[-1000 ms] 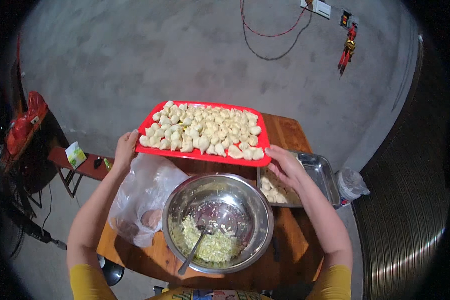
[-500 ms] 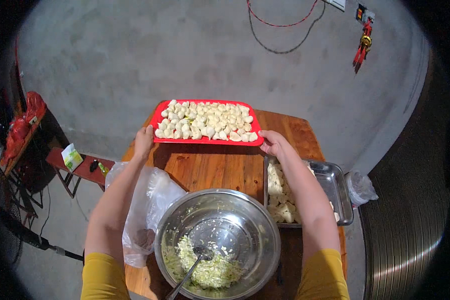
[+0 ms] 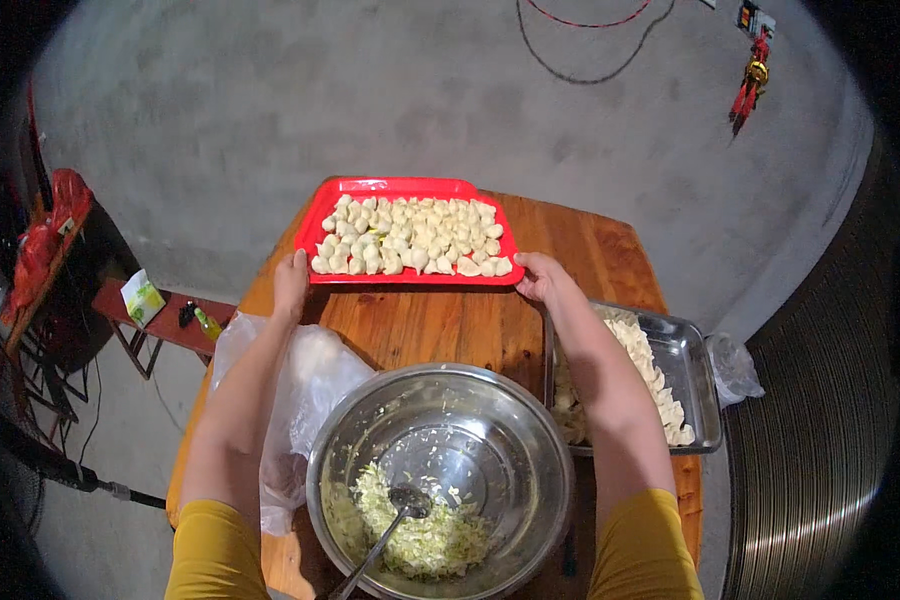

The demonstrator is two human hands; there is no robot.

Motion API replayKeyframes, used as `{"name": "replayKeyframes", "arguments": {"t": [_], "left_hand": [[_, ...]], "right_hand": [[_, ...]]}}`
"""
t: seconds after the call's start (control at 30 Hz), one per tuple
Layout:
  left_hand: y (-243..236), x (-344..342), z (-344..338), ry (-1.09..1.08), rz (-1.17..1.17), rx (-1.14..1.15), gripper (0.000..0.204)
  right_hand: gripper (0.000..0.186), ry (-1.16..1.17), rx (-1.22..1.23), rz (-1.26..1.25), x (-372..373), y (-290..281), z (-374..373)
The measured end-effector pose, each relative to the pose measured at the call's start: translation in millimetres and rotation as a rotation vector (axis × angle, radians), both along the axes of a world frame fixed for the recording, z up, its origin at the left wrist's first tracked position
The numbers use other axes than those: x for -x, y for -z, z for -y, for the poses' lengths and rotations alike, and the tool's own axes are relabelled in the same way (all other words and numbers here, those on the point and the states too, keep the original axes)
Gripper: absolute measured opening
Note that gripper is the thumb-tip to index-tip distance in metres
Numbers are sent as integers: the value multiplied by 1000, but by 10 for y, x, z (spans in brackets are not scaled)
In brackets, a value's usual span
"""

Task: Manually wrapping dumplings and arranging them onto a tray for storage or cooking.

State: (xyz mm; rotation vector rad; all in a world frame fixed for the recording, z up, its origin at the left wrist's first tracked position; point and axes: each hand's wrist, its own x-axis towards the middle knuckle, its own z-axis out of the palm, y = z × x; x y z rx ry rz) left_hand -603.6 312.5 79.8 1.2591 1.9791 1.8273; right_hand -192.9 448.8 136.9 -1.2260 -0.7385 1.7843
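Head view: red tray (image 3: 410, 190) between both hands' grip.

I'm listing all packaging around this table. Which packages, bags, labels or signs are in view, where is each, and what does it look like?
Small carton: on the red bench left of the table; boxy, white and green.
Clear plastic bag: on the table beside the left forearm; crumpled, see-through.
Second clear bag: off the table's right edge by the steel tray; bunched.
Red hanging ornament: top right; red with yellow.
No screens visible.
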Motion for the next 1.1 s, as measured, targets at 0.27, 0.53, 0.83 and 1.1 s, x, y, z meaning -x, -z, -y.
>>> {"name": "replayKeyframes", "arguments": {"t": [0.27,0.53,0.83,1.1], "left_hand": [[84,-78,-70,38,14,-36,41],[24,49,-51,14,1,35,42],[72,107,141,208,218,136,41],[-173,-40,565,223,317,97,39]], "right_hand": [[18,-6,-26,-29,34,349,-268],[19,7,-93,-37,227,240,-125],[27,-62,-98,-71,173,333,105],[29,-93,-76,-76,-118,183,552]]}}
